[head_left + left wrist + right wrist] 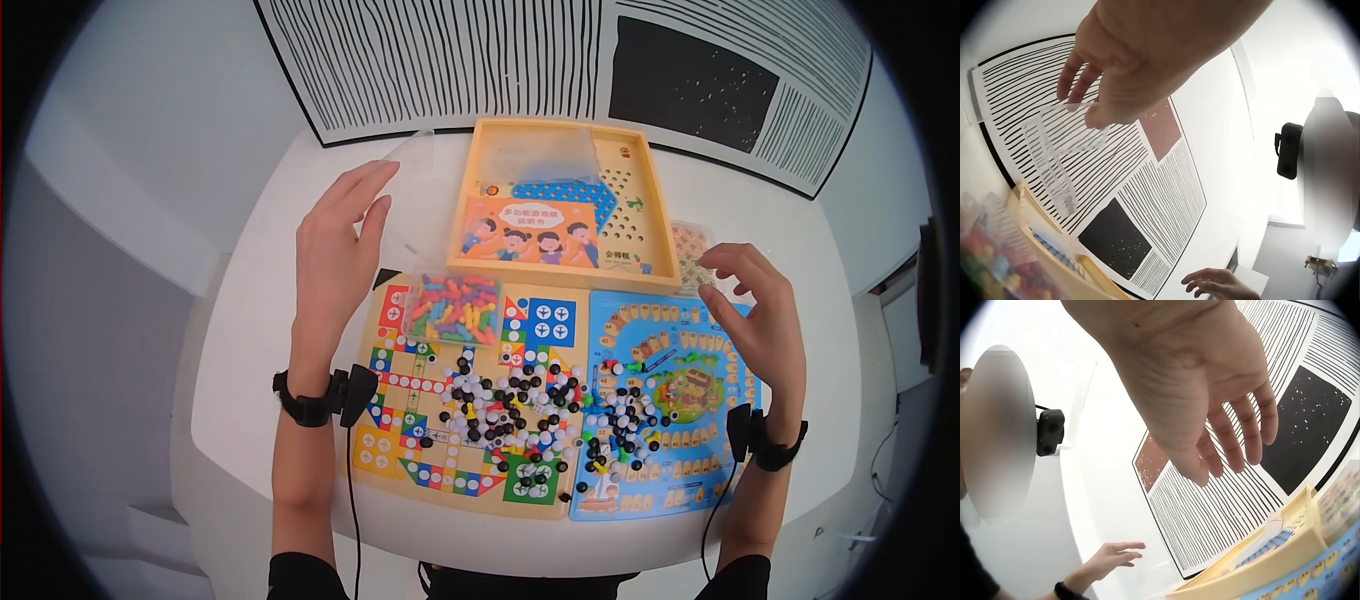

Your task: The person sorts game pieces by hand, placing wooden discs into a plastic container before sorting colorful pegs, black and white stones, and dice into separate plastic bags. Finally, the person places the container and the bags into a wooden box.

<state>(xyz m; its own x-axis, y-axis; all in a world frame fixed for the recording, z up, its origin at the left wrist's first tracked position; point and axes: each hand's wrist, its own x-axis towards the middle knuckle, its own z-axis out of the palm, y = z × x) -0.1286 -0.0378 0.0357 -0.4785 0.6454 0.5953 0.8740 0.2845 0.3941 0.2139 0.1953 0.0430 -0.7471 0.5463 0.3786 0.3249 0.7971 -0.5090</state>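
My left hand (340, 235) (1141, 62) is raised at the left, pinching a clear plastic lid (413, 158) (1057, 178) by its edge between thumb and fingers. The lid hangs tilted, left of the wooden tray. Below it, a clear box of colourful pegs (455, 310) (1000, 265) rests on the patterned game board (377, 452). My right hand (755, 310) (1204, 381) hovers over the right side with fingers loosely bent and nothing in them. Near its fingertips lies a clear box of small pale pieces (690, 245) (1341, 494).
The wooden tray (663, 225) at the back holds an orange booklet (530, 232), a blue dotted piece (606, 200) and clear plastic. Black and white balls (510, 405) with coloured pawns lie scattered across both boards, including the blue one (690, 480). A striped picture (440, 60) stands behind.
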